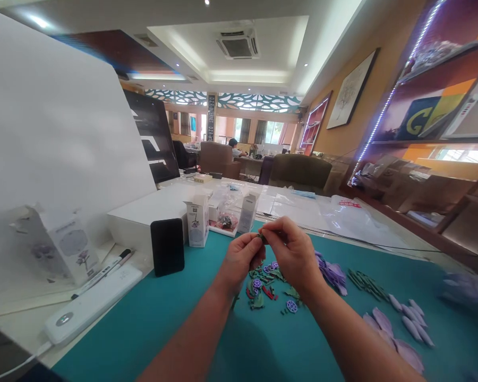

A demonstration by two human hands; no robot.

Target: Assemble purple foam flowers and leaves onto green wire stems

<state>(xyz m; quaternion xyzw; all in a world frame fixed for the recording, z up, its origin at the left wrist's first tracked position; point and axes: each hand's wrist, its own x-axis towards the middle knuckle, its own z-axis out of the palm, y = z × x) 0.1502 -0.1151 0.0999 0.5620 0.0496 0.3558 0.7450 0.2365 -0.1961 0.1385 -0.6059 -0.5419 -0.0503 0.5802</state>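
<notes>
My left hand [242, 257] and my right hand [289, 246] meet above the teal mat [143, 329], fingertips pinched together. Between them is a small dark green piece [262, 239], mostly covered by the fingers. Below the hands lie small green parts, red pieces [269, 292] and purple round pieces [291, 306]. Beside my right wrist is a heap of long purple pieces [332, 273]. Farther right are green sticks [366, 285], pale purple pointed pieces [412, 321] and broad purple petal pieces [408, 354].
A black upright panel [167, 247] and small white boxes [198, 222] stand behind the mat. At left are a white power strip [93, 306], pens and another box [67, 246]. Plastic bags lie at the back right. A person [234, 148] sits far off.
</notes>
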